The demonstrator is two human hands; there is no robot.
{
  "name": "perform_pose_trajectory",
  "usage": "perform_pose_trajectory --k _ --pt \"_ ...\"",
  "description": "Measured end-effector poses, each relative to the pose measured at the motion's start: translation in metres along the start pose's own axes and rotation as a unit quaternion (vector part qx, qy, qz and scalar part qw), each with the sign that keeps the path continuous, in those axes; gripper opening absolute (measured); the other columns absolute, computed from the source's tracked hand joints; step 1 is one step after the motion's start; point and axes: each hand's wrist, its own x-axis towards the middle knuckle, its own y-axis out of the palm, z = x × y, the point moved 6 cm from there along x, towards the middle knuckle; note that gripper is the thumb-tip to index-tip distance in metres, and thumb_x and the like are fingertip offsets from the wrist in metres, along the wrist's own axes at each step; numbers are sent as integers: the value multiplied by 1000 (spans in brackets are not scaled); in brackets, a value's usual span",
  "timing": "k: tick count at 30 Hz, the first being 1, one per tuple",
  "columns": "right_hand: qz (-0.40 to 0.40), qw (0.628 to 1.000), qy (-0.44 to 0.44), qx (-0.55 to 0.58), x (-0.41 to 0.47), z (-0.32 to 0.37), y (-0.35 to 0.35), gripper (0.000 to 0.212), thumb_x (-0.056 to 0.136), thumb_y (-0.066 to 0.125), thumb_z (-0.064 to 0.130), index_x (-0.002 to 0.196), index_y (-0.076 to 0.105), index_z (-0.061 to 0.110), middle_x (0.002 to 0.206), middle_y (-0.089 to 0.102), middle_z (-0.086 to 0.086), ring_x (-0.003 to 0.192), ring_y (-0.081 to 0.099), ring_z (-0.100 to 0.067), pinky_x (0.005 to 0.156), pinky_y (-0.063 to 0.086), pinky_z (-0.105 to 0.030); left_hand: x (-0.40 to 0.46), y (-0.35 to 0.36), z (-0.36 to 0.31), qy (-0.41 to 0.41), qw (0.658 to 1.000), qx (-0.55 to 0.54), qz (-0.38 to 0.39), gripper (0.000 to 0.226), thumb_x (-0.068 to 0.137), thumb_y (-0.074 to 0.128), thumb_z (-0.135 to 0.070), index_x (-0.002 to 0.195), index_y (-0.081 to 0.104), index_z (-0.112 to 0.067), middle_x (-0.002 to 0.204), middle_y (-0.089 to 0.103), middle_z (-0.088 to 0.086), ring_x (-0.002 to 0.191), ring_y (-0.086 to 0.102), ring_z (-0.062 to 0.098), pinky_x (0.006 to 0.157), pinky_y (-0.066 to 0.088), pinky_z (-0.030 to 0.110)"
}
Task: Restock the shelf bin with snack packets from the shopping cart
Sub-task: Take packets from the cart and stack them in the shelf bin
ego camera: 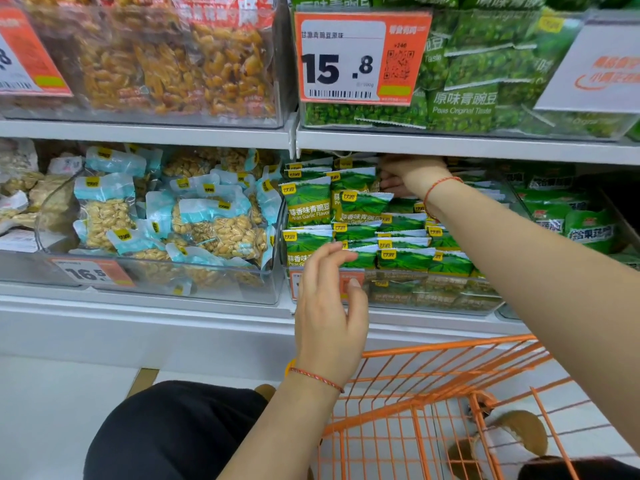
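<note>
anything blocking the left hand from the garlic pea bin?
Nothing visible. The left hand hovers open just in front of the clear bin, with the top packets exposed above its front wall. The right hand is already reaching into the back, under the upper shelf.

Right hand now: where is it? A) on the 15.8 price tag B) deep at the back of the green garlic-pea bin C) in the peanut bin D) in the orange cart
B: the right hand reaches in over the green pea packets, just under the upper shelf.
</note>
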Motion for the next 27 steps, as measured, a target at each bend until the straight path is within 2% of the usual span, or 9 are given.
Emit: perform_pose_trajectory --k 3,7,10,12,16,18,21,25,27 --pt "6 996 9 89 -4 4 3 39 99 46 20 131 43 -3 74 47 -1 61 48 -6 98 37 -17 0 0 0 2 1000 2 -1 31 88 39 -23 113 56 -19 126 45 -7 120 42 2 95 28 3" --pt "15 990 -1 140 -7 7 4 12 98 50 16 95 52 5 74 51 -4 64 52 -10 97 43 -24 -1 0 0 6 1000 3 -5 30 89 39 -23 113 56 -19 126 45 -8 121 43 2 97 32 8" --pt "2 997 -9 80 -4 8 7 19 95 56 22 81 51 9 80 58 -5 71 58 -14 81 53 -24 0 1 1 7 1000 4 -7 30 88 39 -23 112 57 -19 126 45 -8 121 42 1 96 30 7" --pt "-11 999 -18 36 -1 5 9 22 90 63 30 93 57 8 94 61 -6 77 63 -15 69 54 -20 0 0 1 12 1000 6 -10 29 87 40 -22 111 57 -19 125 45 -9 120 42 -1 96 31 7" --pt "-17 998 -38 -39 4 4 5 43 88 65 29 124 53 8 122 61 -5 106 63 -16 91 49 -24 0 0 1 16 1000 8 -12 29 88 40 -23 111 57 -20 126 46 -9 119 42 -2 94 32 7" --pt "1 998 -24 -65 5 5 5 43 92 60 29 130 49 11 129 58 -4 114 59 -14 86 45 -19 0 0 1 16 1000 8 -12 28 88 40 -23 111 56 -21 126 45 -10 119 41 -3 94 31 6" --pt "-1 992 -16 -129 9 3 4 42 93 56 36 128 51 13 125 61 -3 113 60 -12 67 42 -15 -1 0 1 14 1000 9 -11 28 87 40 -23 111 56 -22 126 44 -11 119 41 -4 92 32 5" --pt "-42 969 -60 -238 7 8 2 40 89 57 48 106 62 12 109 68 -8 101 64 -22 87 49 -29 0 1 1 12 1000 9 -9 29 87 39 -25 111 56 -22 126 43 -13 119 42 -3 92 32 6" --pt "-56 981 -67 -172 4 5 -4 53 85 60 53 109 64 6 109 69 -14 101 65 -27 94 51 -41 0 1 2 10 1000 8 -8 29 87 39 -25 111 56 -23 126 43 -13 119 41 -4 91 31 4"
